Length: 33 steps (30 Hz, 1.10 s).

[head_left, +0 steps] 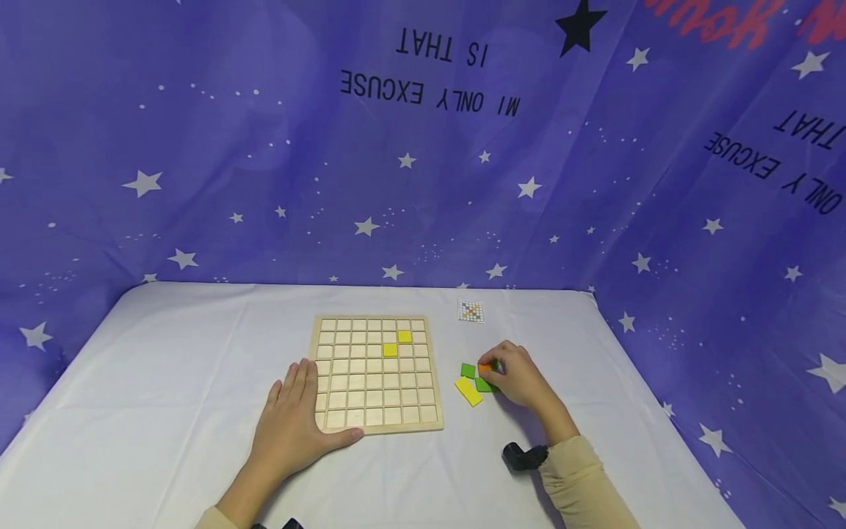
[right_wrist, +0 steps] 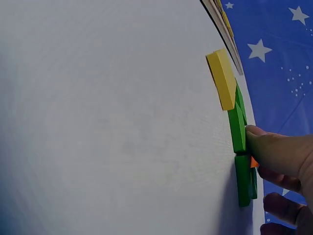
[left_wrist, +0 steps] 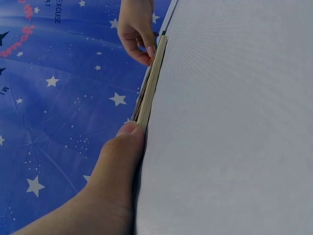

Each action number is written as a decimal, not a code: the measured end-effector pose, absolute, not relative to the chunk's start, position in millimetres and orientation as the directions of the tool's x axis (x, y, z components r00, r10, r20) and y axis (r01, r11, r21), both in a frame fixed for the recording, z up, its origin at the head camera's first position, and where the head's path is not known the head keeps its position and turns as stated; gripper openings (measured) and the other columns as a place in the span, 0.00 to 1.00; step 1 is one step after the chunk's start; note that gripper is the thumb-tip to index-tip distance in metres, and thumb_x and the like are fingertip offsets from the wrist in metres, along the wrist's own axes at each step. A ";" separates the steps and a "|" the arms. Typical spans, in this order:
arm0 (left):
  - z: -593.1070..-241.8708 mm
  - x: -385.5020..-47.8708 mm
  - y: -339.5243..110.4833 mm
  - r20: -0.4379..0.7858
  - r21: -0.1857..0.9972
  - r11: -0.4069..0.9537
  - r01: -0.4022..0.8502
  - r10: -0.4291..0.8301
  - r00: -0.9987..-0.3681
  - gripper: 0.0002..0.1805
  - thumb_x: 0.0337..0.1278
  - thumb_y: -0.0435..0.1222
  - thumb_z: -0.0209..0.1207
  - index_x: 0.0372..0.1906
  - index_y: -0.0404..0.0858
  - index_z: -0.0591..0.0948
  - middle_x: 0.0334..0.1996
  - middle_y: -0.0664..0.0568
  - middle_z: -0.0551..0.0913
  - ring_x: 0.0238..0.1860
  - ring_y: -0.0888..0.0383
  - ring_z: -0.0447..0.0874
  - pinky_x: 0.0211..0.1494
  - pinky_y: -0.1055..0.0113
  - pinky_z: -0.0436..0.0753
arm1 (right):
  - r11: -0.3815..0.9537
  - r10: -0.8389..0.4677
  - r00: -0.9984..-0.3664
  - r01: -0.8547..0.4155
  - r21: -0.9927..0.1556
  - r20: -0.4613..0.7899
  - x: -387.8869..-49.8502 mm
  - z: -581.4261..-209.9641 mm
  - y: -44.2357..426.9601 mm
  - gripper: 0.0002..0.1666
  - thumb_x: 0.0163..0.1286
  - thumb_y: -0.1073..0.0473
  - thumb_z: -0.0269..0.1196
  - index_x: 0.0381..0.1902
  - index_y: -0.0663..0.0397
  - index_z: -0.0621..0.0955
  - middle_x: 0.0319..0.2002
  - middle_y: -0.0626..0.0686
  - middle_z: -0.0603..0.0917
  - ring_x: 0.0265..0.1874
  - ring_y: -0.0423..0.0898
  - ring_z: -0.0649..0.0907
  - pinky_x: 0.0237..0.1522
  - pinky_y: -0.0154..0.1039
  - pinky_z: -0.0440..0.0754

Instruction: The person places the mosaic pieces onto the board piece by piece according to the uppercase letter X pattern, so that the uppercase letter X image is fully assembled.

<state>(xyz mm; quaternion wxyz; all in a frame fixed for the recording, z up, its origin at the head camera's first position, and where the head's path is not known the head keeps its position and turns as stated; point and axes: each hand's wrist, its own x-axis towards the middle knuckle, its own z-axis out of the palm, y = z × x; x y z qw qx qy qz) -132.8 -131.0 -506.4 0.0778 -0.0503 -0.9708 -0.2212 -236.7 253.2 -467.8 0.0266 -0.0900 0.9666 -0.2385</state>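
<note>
"What sort of room is it?"

"A purple-blue fabric backdrop [head_left: 277,184] fills the upper half of the head view and runs down its right side, printed with white stars, upside-down black lettering and, at the upper right, red script."

"And the surface?"

"A table under a faintly creased white cloth [head_left: 165,382], across the lower half. A small white card with a printed grid [head_left: 471,311] lies right of centre."

"Where's the board?"

"The square, pale wooden grid board [head_left: 366,380] lies flat at lower centre, two yellow square tiles [head_left: 391,350] in its upper-right part."

"The hands?"

"The left hand [head_left: 287,426] is spread, straight fingers along the board's left edge, thumb at its lower edge. The right hand [head_left: 522,376], right of centre, pinches an orange tile [head_left: 485,369] among flat green tiles [head_left: 468,370]; a yellow oblong piece [head_left: 468,391] lies just beside them."
</note>
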 end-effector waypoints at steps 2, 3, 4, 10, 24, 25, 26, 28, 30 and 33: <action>-506.8 -132.9 -130.9 0.173 0.422 0.897 0.132 0.063 -0.983 0.80 0.28 0.83 0.55 0.77 0.26 0.50 0.77 0.32 0.53 0.78 0.35 0.48 0.78 0.41 0.50 | 0.867 -0.180 -0.984 -0.159 -0.472 0.000 -237.6 -468.6 252.1 0.07 0.62 0.54 0.72 0.39 0.41 0.85 0.41 0.43 0.81 0.48 0.48 0.76 0.53 0.47 0.76; -506.9 -132.9 -130.8 0.173 0.422 0.897 0.132 0.063 -0.983 0.80 0.28 0.83 0.55 0.77 0.26 0.51 0.77 0.32 0.53 0.78 0.35 0.48 0.78 0.41 0.50 | 0.865 -0.180 -0.984 -0.161 -0.476 0.006 -237.9 -468.7 251.6 0.07 0.62 0.55 0.72 0.37 0.41 0.84 0.40 0.43 0.82 0.46 0.47 0.76 0.51 0.45 0.75; -507.0 -132.8 -130.9 0.173 0.422 0.897 0.132 0.063 -0.983 0.80 0.28 0.83 0.55 0.77 0.26 0.50 0.77 0.32 0.53 0.78 0.35 0.48 0.78 0.41 0.50 | 0.863 -0.180 -0.984 -0.163 -0.479 0.012 -238.2 -468.6 250.9 0.07 0.62 0.55 0.72 0.37 0.40 0.83 0.38 0.43 0.82 0.44 0.46 0.75 0.49 0.43 0.75; -506.7 -132.7 -130.8 0.166 0.423 0.897 0.130 0.065 -0.984 0.80 0.28 0.83 0.56 0.77 0.26 0.50 0.77 0.32 0.52 0.79 0.36 0.48 0.79 0.41 0.50 | 0.822 -0.184 -0.981 -0.187 -0.538 0.060 -240.3 -465.0 240.1 0.06 0.65 0.57 0.70 0.36 0.41 0.81 0.33 0.41 0.83 0.31 0.43 0.75 0.37 0.37 0.74; -507.8 -133.3 -131.7 0.165 0.418 0.900 0.122 0.057 -0.985 0.80 0.27 0.83 0.56 0.76 0.26 0.51 0.77 0.33 0.53 0.79 0.36 0.49 0.78 0.41 0.50 | 0.700 -0.320 -0.940 -0.317 -0.640 0.116 -243.3 -461.4 147.2 0.04 0.67 0.52 0.68 0.38 0.38 0.82 0.32 0.37 0.83 0.23 0.38 0.75 0.25 0.32 0.75; -507.9 -133.5 -131.7 0.166 0.417 0.900 0.123 0.058 -0.984 0.81 0.27 0.83 0.56 0.76 0.26 0.51 0.77 0.32 0.53 0.78 0.36 0.49 0.78 0.41 0.51 | 0.692 -0.339 -0.934 -0.329 -0.643 0.113 -242.7 -461.9 139.6 0.04 0.67 0.52 0.68 0.38 0.38 0.82 0.32 0.37 0.83 0.23 0.38 0.75 0.26 0.32 0.75; -508.2 -133.6 -131.6 0.165 0.418 0.900 0.123 0.058 -0.984 0.81 0.27 0.84 0.55 0.76 0.26 0.51 0.77 0.32 0.53 0.78 0.36 0.49 0.78 0.41 0.50 | 0.685 -0.356 -0.928 -0.338 -0.646 0.109 -242.3 -462.4 132.3 0.04 0.67 0.52 0.68 0.39 0.38 0.82 0.32 0.37 0.83 0.24 0.37 0.76 0.28 0.32 0.76; -508.5 -133.8 -131.5 0.166 0.416 0.901 0.124 0.059 -0.984 0.81 0.27 0.84 0.55 0.76 0.26 0.51 0.77 0.32 0.53 0.78 0.36 0.49 0.78 0.41 0.51 | 0.674 -0.385 -0.917 -0.360 -0.645 0.109 -241.4 -463.6 119.1 0.04 0.67 0.52 0.67 0.39 0.38 0.82 0.33 0.37 0.84 0.25 0.36 0.77 0.30 0.31 0.77; -508.5 -133.7 -131.3 0.165 0.418 0.900 0.123 0.058 -0.985 0.81 0.27 0.84 0.54 0.76 0.26 0.51 0.77 0.32 0.53 0.78 0.36 0.49 0.78 0.41 0.50 | 0.664 -0.412 -0.905 -0.380 -0.644 0.109 -240.6 -464.9 107.9 0.05 0.68 0.51 0.67 0.40 0.37 0.82 0.34 0.37 0.84 0.26 0.35 0.78 0.32 0.30 0.78; -507.7 -133.3 -131.1 0.161 0.418 0.900 0.121 0.058 -0.985 0.81 0.27 0.84 0.54 0.77 0.26 0.51 0.77 0.33 0.53 0.79 0.36 0.48 0.79 0.41 0.50 | 0.660 -0.439 -0.891 -0.407 -0.632 0.115 -239.9 -467.0 95.3 0.05 0.68 0.51 0.66 0.41 0.37 0.82 0.35 0.36 0.85 0.29 0.32 0.79 0.35 0.30 0.80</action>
